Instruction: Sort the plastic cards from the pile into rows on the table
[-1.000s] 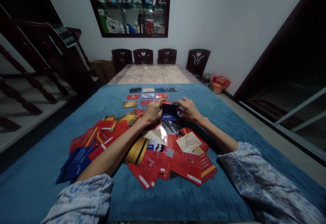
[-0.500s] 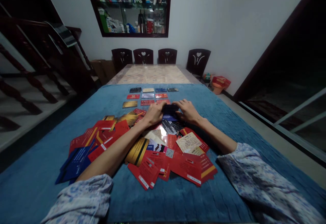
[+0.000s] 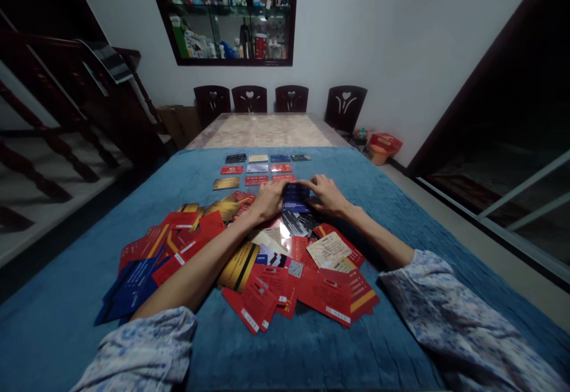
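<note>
My left hand [image 3: 268, 198] and my right hand [image 3: 327, 193] meet over a dark blue card [image 3: 296, 195] at the far edge of a loose heap of cards [image 3: 267, 255]. Both hands pinch that card by its ends, left fingers on its left side, right fingers on its right. The heap is mostly red cards, with gold, blue and pale ones mixed in, spread on a blue blanket [image 3: 378, 190]. Beyond my hands several cards [image 3: 258, 169] lie flat in neat rows.
The blanket covers the near part of a long table [image 3: 262, 129]. Several dark chairs [image 3: 291, 98] stand at its far end. A wall cabinet [image 3: 231, 15] holds bottles. A staircase [image 3: 66, 119] is on the left, a red container [image 3: 385, 142] on the floor right.
The dark blue card was held slightly raised between my hands; now it sits lower and a little farther forward, near the laid-out rows. My arms barely shifted.
</note>
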Motion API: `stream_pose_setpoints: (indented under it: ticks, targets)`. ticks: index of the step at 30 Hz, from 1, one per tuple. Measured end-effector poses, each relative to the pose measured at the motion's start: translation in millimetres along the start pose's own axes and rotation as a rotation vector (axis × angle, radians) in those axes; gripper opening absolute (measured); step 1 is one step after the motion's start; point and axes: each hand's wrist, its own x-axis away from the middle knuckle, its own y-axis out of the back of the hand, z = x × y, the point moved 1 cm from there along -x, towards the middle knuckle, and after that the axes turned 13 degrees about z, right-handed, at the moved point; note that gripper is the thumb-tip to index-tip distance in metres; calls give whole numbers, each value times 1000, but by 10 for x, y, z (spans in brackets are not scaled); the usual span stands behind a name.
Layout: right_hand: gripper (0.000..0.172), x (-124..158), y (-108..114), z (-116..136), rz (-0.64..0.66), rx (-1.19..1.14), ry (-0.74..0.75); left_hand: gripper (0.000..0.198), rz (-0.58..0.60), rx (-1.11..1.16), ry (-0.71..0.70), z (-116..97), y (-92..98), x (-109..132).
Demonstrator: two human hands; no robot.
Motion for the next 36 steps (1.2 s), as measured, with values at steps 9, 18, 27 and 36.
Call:
stream_pose_setpoints:
  ticks: [9,18,27,36]
  targets:
    - [67,-8,44,-33,-14,-3,17,53,-36,105,4,52,-35,-65]
    - [64,11,142,-46,-10,6,18,45,-40,131,-37,61,120,-94]
    - [59,-109,282,-134,23,48,44,31,62,16,-13,54,293,-186]
    - [54,-358,278,-283,88,41,49,37,92,-112,20,237,297,-377]
